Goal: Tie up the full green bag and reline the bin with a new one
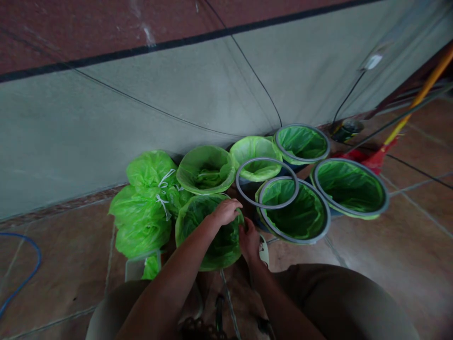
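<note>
the grey wall (pixel 170 85) hems everything in at the back, so a hard shove at the bunch would likely jam it there. three ringed bins (pixel 328 217) crowd the person's right, close enough that the right arm could knock the nearest one if it swung out. on the other side slump bulging green bags (pixel 141 203), leaving little room that way. the green liner (pixel 191 226) being handled sits in front of the knees, mouth spread wide; what holds it up underneath i can't see. it looks thin to me: tug unevenly and it may tear, or one side may slip inward. a clear box (pixel 132 269) stands just beside the bags. the loose grey ring (pixel 268 207) overlaps the nearest ringed bin, and a bump could send it sliding. smallest, the left hand (pixel 228 211) and right hand (pixel 249 238) both pinch the liner's right edge; loosened fingers might drop it.
</note>
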Demonstrator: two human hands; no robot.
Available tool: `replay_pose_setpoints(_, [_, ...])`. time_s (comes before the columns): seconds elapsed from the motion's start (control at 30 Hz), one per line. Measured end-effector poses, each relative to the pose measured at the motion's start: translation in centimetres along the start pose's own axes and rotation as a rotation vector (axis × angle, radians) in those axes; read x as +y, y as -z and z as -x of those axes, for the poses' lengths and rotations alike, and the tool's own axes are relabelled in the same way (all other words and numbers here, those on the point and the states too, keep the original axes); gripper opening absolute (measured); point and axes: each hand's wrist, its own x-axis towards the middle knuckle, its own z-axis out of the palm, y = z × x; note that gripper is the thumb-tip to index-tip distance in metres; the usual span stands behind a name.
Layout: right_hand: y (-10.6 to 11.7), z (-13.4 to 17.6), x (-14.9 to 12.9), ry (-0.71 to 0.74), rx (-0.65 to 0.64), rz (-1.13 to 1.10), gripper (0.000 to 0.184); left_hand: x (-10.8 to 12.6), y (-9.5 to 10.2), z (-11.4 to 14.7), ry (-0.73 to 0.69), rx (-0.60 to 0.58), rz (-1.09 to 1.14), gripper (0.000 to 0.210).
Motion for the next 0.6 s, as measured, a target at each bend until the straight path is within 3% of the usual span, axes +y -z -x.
replay_pose_setpoints(0.2, [-0.3, -0.2, 0.4, -0.028, -0.068, 0.203, 0.046, -0.1, 0.0, 0.2, 0.122, 0.037, -0.061, 0.044])
replay_pose_setpoints(0.4, [-0.3, 0.8, 0.4, 0.030, -0.029, 0.177, 0.040, -0.1, 0.4, 2.1, 0.222, 0.148, -0.034, 0.054])
replay_pose_setpoints(0.5, [-0.4, 3.7, 1.0, -0.055, 0.002, 0.103, 0.034, 0.0, 1.0, 4.2, 0.315, 0.286, 0.023, 0.051])
replay_pose_setpoints(0.6, [-0.4, 7.5, 2.4, -0.143, 0.035, 0.032, 0.033, 0.0, 1.9, 6.7, 0.489, 0.516, 0.066, 0.045])
